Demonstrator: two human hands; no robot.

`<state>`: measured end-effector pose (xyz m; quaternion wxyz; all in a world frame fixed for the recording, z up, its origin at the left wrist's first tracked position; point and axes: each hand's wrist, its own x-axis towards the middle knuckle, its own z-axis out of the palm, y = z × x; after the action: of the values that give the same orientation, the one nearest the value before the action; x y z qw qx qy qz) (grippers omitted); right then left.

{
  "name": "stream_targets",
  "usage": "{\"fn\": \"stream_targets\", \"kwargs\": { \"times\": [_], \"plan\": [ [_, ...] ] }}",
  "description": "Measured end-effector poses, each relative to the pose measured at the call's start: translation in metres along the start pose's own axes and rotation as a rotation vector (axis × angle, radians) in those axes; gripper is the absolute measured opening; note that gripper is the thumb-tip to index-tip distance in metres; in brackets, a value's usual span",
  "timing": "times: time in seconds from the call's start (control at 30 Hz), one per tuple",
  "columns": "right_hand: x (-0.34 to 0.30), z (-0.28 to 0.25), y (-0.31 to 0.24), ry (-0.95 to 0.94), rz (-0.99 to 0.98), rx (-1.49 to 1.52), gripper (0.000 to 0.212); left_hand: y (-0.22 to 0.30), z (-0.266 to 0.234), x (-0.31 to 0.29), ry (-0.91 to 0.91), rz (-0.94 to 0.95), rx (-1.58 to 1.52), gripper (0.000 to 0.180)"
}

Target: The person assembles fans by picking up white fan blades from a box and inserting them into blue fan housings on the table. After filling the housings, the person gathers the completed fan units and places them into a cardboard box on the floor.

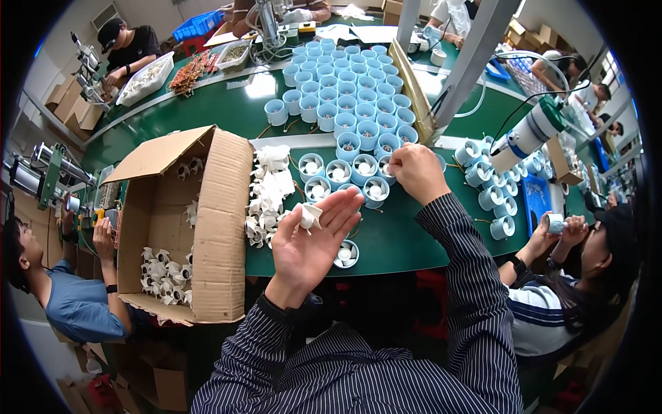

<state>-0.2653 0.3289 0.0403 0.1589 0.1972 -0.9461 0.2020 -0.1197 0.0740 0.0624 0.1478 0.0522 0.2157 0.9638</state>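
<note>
My left hand (312,241) is turned palm up with its fingers stretched out. A small white fan impeller (310,217) with curved blades lies in it, by the thumb. To its right, my right hand (418,171) has curled fingers at the rim of a light blue cup (386,178) in the front rows; what the fingertips hold, if anything, is hidden. Several cups around it, such as a near one (375,190), have white impellers inside. A single cup with an impeller (346,254) stands by the table's front edge. Loose impellers (270,190) are heaped left of the cups.
An open cardboard box (222,228) with more impellers stands at left. Behind, rows of blue cups (346,90) cover the green table (207,100). A grey metal post (476,55) rises at right, near more cups (491,198) and a blue tray (535,200). Co-workers sit on both sides.
</note>
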Motion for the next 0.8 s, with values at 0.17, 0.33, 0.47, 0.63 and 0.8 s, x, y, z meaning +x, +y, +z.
{"fn": "stream_targets", "kwargs": {
  "times": [0.17,0.33,0.47,0.63,0.8],
  "plan": [
    [-0.014,-0.040,-0.058,0.057,0.048,0.402,0.010,0.001,-0.002,0.000,-0.060,0.009,-0.100,0.073],
    [-0.051,-0.057,-0.106,0.079,0.034,0.576,0.011,-0.002,-0.006,0.002,-0.217,0.021,-0.123,0.071],
    [-0.064,-0.055,-0.109,0.186,-0.005,0.561,0.012,-0.009,-0.002,0.005,-0.197,0.013,-0.086,0.071],
    [-0.074,-0.075,-0.106,0.135,0.019,0.556,0.011,-0.024,0.006,0.013,-0.131,-0.100,-0.083,0.071],
    [-0.096,-0.082,-0.076,0.244,0.244,0.624,0.010,-0.077,0.017,0.031,0.131,-0.264,0.041,0.059]
  ]
}}
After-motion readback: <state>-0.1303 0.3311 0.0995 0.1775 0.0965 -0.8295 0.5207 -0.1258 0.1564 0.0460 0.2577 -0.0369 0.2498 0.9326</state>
